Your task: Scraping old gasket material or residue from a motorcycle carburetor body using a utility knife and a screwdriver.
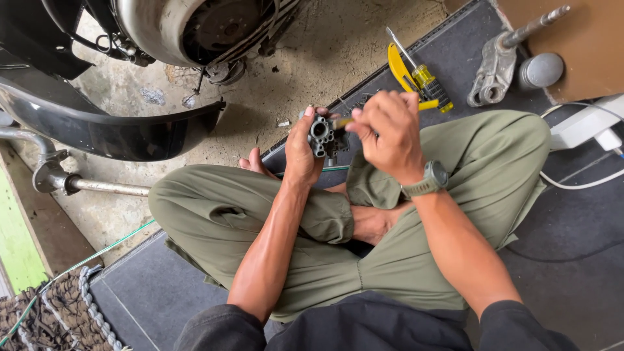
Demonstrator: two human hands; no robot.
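Observation:
I sit cross-legged in olive trousers on a dark mat. My left hand [300, 153] grips a small grey metal engine part [323, 135] with round bores, held up over my knees. My right hand [389, 133], with a grey watch on its wrist, pinches a slim yellow-handled tool [426, 104] whose tip points into the part. Both hands are close together, almost touching.
A yellow-handled screwdriver [422, 75] lies on the mat [149, 292] beyond my hands. A metal bracket with a rod [497, 65] and a grey cap [541, 70] lie at the upper right. A scooter's engine and black bodywork [130, 130] stand at the upper left. White cables [578, 185] run on the right.

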